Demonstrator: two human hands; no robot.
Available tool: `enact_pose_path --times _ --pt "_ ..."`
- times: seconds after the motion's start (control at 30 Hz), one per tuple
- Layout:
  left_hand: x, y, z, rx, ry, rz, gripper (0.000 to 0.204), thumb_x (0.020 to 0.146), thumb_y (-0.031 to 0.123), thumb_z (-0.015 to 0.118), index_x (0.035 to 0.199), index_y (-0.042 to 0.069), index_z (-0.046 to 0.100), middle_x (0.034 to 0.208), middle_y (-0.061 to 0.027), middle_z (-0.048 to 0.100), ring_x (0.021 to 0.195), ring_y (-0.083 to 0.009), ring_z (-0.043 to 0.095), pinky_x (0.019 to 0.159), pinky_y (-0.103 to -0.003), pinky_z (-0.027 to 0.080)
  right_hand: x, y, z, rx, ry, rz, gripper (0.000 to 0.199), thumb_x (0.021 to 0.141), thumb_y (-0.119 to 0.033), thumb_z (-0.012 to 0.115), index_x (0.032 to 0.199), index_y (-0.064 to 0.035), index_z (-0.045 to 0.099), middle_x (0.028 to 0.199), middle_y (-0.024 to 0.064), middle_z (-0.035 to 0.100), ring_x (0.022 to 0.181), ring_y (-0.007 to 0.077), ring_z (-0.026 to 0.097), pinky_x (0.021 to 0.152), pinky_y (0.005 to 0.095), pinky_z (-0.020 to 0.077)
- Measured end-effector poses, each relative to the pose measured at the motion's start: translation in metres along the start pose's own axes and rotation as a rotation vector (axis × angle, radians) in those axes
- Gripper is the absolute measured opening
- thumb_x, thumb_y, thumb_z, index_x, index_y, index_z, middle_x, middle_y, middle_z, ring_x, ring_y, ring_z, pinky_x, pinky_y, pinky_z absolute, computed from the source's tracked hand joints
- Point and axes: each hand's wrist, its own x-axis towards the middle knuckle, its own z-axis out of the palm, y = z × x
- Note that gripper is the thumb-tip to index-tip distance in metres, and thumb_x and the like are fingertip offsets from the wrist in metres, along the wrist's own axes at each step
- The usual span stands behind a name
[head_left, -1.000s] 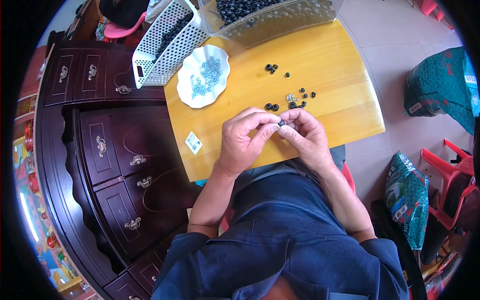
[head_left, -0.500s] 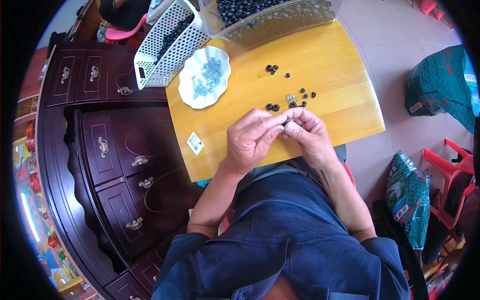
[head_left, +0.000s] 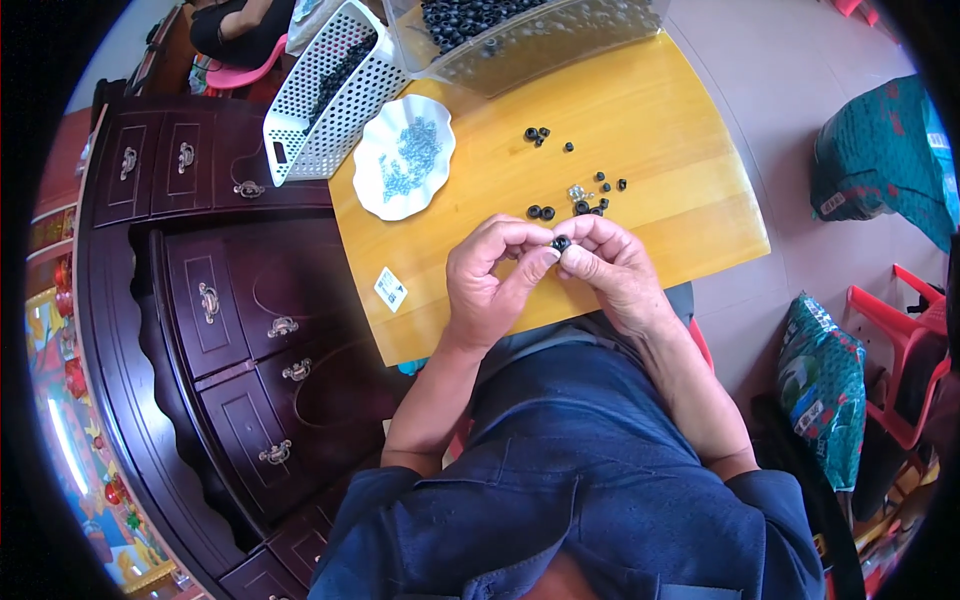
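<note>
My left hand (head_left: pixel 490 278) and my right hand (head_left: pixel 613 268) meet over the near edge of a small wooden table (head_left: pixel 660 120). Between their fingertips they pinch one small black ring (head_left: pixel 561 243). Just beyond the hands, several loose black rings (head_left: pixel 541 211) and a small silver metal piece (head_left: pixel 577 191) lie on the tabletop. A few more black rings (head_left: pixel 536 134) sit farther back.
A white scalloped dish (head_left: pixel 372 190) holds small bluish metal parts. A white perforated basket (head_left: pixel 318 100) and a clear bin (head_left: pixel 560 40) of black rings stand at the table's far edge. A dark wooden dresser (head_left: pixel 200 300) is at left. Red chair (head_left: pixel 915 350) and green bags at right.
The two hands stay together at the same spot; the fingers have shifted slightly around the black ring.
</note>
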Motion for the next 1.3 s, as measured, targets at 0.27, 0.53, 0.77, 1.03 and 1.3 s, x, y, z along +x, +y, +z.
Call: enact_pose_path --times 0.27,0.53,0.77,1.03,1.3 --pt "0.007 0.006 0.002 0.180 -0.013 0.130 0.014 0.089 -0.001 0.073 0.102 -0.003 0.070 0.089 -0.0046 0.066 0.075 -0.0061 0.057 0.066 -0.018 0.045 0.000 0.002 -0.003 -0.028 0.030 0.001 0.022 0.095 -0.011 0.070 0.115 -0.0035 0.065 0.104 0.0015 0.067 0.092 0.0091 0.060 0.083 0.0253 0.0495" --pt "0.008 0.009 0.002 0.174 0.029 0.134 0.012 0.086 -0.003 0.073 0.098 -0.002 0.072 0.089 -0.0079 0.068 0.076 -0.0119 0.062 0.068 -0.023 0.049 0.002 0.002 0.000 -0.057 0.010 -0.041 0.021 0.096 -0.009 0.068 0.116 -0.0031 0.064 0.105 0.0014 0.067 0.095 0.0082 0.061 0.085 0.0249 0.0504" --pt "0.012 0.023 -0.002 0.404 -0.063 0.277 0.019 0.084 -0.005 0.071 0.103 -0.003 0.072 0.089 -0.0113 0.069 0.077 -0.0187 0.065 0.071 -0.028 0.052 0.003 0.006 -0.001 -0.142 -0.002 -0.065 0.020 0.096 -0.006 0.067 0.116 -0.0026 0.063 0.106 -0.0002 0.066 0.100 0.0070 0.061 0.091 0.0249 0.0500" --pt "0.019 0.023 -0.006 0.467 -0.127 0.286 0.028 0.085 -0.004 0.070 0.112 -0.001 0.072 0.093 -0.0121 0.068 0.081 -0.0220 0.065 0.072 -0.030 0.053 0.003 0.005 -0.004 -0.176 0.021 -0.067 0.022 0.096 -0.008 0.068 0.117 -0.0024 0.063 0.107 0.0002 0.067 0.099 0.0077 0.061 0.092 0.0258 0.0497" --pt "0.016 0.019 -0.010 0.518 -0.127 0.332 0.022 0.080 -0.006 0.074 0.101 0.001 0.075 0.088 -0.0112 0.068 0.075 -0.0220 0.066 0.066 -0.030 0.052 0.002 0.002 -0.002 -0.146 0.014 -0.066 0.022 0.096 -0.010 0.068 0.117 -0.0030 0.064 0.107 0.0007 0.067 0.097 0.0080 0.062 0.088 0.0250 0.0503"
